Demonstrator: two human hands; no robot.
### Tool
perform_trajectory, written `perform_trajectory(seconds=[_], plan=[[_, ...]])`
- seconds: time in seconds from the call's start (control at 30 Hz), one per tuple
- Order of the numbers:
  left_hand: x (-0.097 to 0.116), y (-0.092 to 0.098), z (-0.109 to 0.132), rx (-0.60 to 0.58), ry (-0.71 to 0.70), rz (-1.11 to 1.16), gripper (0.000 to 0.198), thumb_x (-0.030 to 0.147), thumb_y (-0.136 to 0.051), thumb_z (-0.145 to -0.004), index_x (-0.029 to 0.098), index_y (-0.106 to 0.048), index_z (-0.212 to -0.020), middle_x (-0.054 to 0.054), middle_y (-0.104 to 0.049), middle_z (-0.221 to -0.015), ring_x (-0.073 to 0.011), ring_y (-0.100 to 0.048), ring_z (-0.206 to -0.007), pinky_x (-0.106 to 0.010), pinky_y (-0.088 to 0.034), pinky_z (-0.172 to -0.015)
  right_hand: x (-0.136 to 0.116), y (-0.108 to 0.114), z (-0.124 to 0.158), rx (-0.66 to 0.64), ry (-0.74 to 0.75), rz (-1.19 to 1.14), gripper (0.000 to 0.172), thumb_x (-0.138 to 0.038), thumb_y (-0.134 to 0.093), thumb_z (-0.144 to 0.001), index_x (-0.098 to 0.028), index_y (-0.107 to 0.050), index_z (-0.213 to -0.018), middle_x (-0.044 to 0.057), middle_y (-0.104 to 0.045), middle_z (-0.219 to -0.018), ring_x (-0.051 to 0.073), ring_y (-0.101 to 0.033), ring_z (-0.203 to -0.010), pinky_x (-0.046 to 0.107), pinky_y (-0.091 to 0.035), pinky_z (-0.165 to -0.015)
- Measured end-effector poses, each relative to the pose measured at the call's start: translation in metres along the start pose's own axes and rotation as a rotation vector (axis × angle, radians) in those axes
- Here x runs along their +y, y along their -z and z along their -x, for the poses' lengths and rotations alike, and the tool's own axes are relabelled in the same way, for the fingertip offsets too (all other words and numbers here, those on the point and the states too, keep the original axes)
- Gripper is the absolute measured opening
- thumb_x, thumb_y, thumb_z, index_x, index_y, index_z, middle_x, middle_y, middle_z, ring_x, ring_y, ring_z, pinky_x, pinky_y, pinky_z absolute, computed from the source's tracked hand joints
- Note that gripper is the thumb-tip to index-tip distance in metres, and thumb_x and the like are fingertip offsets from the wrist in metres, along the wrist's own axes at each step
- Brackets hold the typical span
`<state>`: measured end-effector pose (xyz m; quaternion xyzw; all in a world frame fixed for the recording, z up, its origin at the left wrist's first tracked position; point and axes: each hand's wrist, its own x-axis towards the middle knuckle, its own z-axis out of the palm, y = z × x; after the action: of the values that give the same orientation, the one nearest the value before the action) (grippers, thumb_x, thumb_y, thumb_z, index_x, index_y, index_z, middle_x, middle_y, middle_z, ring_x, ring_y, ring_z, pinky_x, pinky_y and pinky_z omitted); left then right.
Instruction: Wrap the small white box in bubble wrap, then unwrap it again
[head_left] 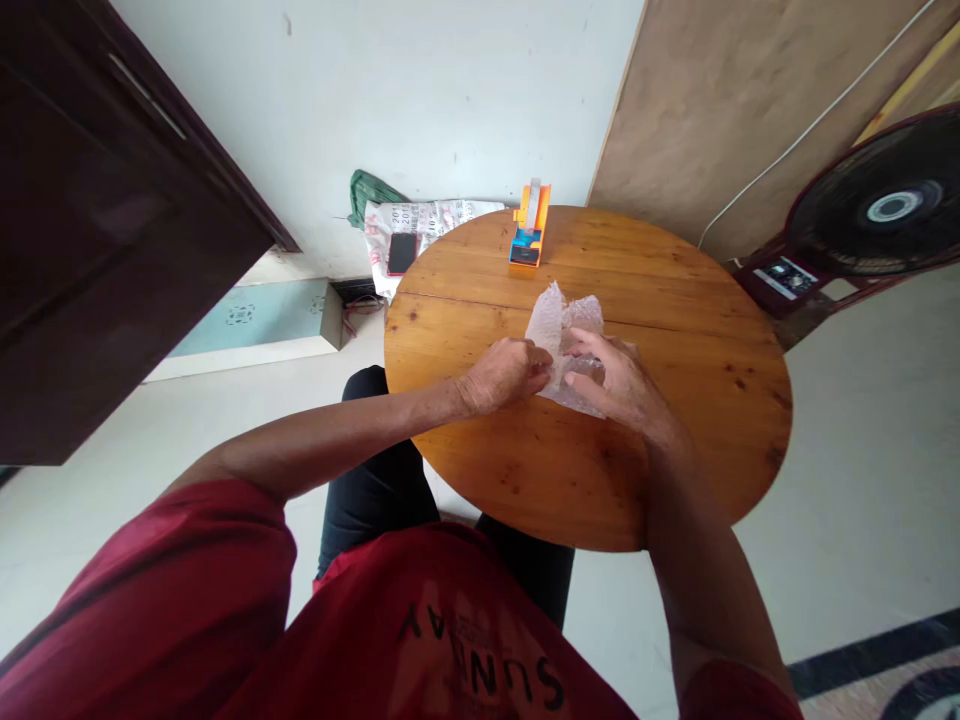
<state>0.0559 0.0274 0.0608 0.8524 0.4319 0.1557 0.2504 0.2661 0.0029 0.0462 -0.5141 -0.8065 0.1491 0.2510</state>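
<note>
Table: the round wooden table (705, 345) stands before you and bears no writing that can be read.
Fan: the dark round fan (847, 215) is right of the table; print on its base panel is too small to read.
Shirt: your red shirt (390, 630), at the table's near side, shows "SUN" and "AY" in dark capitals, upside down, with a fold between.
Sack: the white printed sack (439, 222), beyond the table's far left edge, shows "201" twice.
Bubble wrap: the clear bubble wrap (545, 325) lies near the table's middle, under your hands.
Right hand: your right hand (621, 382) is spread over it, thumb apart from the fingers.
Left hand: your left hand (508, 374) curls at its left edge; you cannot tell whether the fingertips pinch it.
Dispenser: the orange-and-blue tape dispenser (531, 228) stands near the table's far edge.
</note>
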Motion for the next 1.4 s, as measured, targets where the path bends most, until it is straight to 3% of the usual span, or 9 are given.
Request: perform_trajectory(seconds=[0.33,0.57,0.7,0.8,0.93,1.07,1.2,1.3,1.4], plan=[[-0.003,0.000,0.006,-0.037,-0.160,-0.306,0.027,0.027,-0.048,-0.098,0.017,-0.072,-0.092,-0.010,-0.066,-0.095,-0.0218,-0.063,-0.084,-0.031,-0.045,-0.069,-0.007,0.009,0.005,0.036,-0.272,0.090,0.034,-0.038,-0.058,-0.085,-0.021,-0.068,-0.113,0.011,-0.075,-0.105,0.029,-0.066,-0.093,0.046,-0.049,-0.085],[-0.034,-0.013,-0.003,0.118,-0.473,-0.249,0.026,0.027,-0.050,-0.097,0.016,-0.073,-0.096,-0.011,-0.062,-0.109,-0.0220,-0.059,-0.101,-0.035,-0.049,-0.090,-0.009,-0.013,0.024,0.297,-0.445,-0.030,0.025,-0.045,-0.063,-0.075,-0.022,-0.064,-0.086,0.014,-0.063,-0.114,0.032,-0.057,-0.115,0.045,-0.049,-0.091],[-0.047,-0.019,-0.009,0.134,-0.560,-0.139,0.026,0.029,-0.049,-0.098,0.017,-0.072,-0.098,-0.011,-0.060,-0.109,-0.0208,-0.058,-0.103,-0.032,-0.051,-0.088,-0.010,-0.018,0.029,0.237,-0.607,-0.191,0.029,-0.048,-0.064,-0.076,-0.021,-0.065,-0.087,0.008,-0.066,-0.093,0.026,-0.062,-0.088,0.043,-0.049,-0.084],[-0.053,-0.026,-0.012,0.187,-0.585,-0.078,0.027,0.031,-0.050,-0.097,0.017,-0.072,-0.096,-0.010,-0.061,-0.107,-0.0208,-0.059,-0.102,-0.032,-0.053,-0.085,-0.014,-0.018,0.028,0.229,-0.644,-0.336,0.032,-0.049,-0.066,-0.076,-0.020,-0.068,-0.090,0.006,-0.068,-0.091,0.023,-0.063,-0.084,0.040,-0.050,-0.082],[-0.057,-0.037,-0.013,0.288,-0.585,0.007,0.027,0.032,-0.050,-0.096,0.016,-0.072,-0.095,-0.010,-0.061,-0.105,-0.0187,-0.061,-0.097,-0.030,-0.055,-0.081,-0.018,-0.013,0.024,0.210,-0.630,-0.341,0.029,-0.048,-0.067,-0.078,-0.021,-0.071,-0.088,0.006,-0.069,-0.098,0.024,-0.065,-0.092,0.040,-0.050,-0.086],[-0.057,-0.040,-0.011,0.317,-0.606,0.017,0.025,0.031,-0.052,-0.096,0.016,-0.072,-0.096,-0.011,-0.062,-0.105,-0.0185,-0.062,-0.096,-0.030,-0.055,-0.081,-0.022,-0.008,0.020,0.181,-0.537,-0.287,0.026,-0.045,-0.067,-0.078,-0.021,-0.074,-0.087,0.011,-0.064,-0.118,0.029,-0.058,-0.122,0.041,-0.048,-0.099],[-0.058,-0.040,-0.011,0.345,-0.625,0.034,0.026,0.032,-0.052,-0.096,0.015,-0.072,-0.096,-0.012,-0.062,-0.106,-0.0198,-0.062,-0.097,-0.031,-0.055,-0.081,-0.020,-0.006,0.012,0.072,-0.478,-0.228,0.033,-0.041,-0.061,-0.081,-0.021,-0.075,-0.103,0.014,-0.059,-0.131,0.028,-0.054,-0.129,0.042,-0.045,-0.106],[-0.059,-0.041,-0.012,0.360,-0.647,0.049,0.025,0.031,-0.052,-0.096,0.015,-0.072,-0.096,-0.012,-0.062,-0.104,-0.0194,-0.062,-0.096,-0.031,-0.055,-0.080,-0.016,-0.004,0.004,-0.014,-0.444,-0.131,0.032,-0.037,-0.060,-0.080,-0.022,-0.074,-0.104,0.012,-0.065,-0.122,0.028,-0.059,-0.118,0.043,-0.046,-0.102],[-0.060,-0.042,-0.013,0.372,-0.656,0.044,0.026,0.031,-0.052,-0.096,0.015,-0.072,-0.096,-0.011,-0.062,-0.103,-0.0183,-0.062,-0.093,-0.030,-0.055,-0.078,-0.014,0.001,0.000,-0.124,-0.495,-0.069,0.024,-0.039,-0.058,-0.080,-0.020,-0.071,-0.089,0.007,-0.069,-0.094,0.025,-0.063,-0.090,0.037,-0.049,-0.082]])
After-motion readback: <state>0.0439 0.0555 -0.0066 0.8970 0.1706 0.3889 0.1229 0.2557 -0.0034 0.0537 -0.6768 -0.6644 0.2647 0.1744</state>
